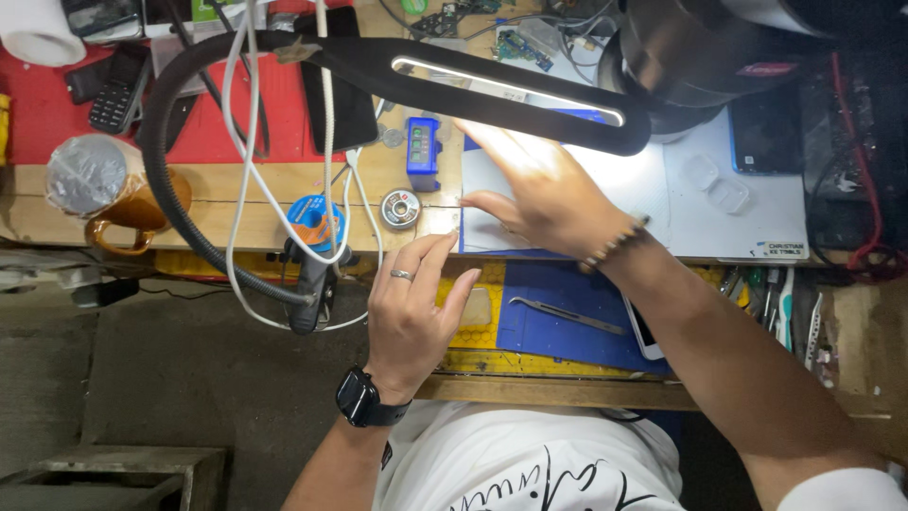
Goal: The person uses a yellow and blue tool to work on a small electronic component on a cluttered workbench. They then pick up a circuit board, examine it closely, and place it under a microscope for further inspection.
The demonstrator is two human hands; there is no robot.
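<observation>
My left hand (413,308), with a ring and a black wristwatch, hovers over the front edge of the wooden bench, fingers apart and holding nothing. My right hand (535,194), with a bead bracelet, rests palm down on the pale work mat (719,222) under the black lamp head (511,90); its fingers are spread and nothing shows in them. Metal tweezers (566,315) lie on the blue mat (567,326) just below the right wrist. A small blue box (423,151) and a round solder-wick reel (400,208) sit left of the right hand.
The lamp's black gooseneck (165,180) and white cables (248,161) loop across the left bench. A brown mug (128,213) with a foil-wrapped lump, a blue spool (312,220), phones (118,90) on a red mat, circuit boards (525,43), and hand tools (771,298) stand at the right.
</observation>
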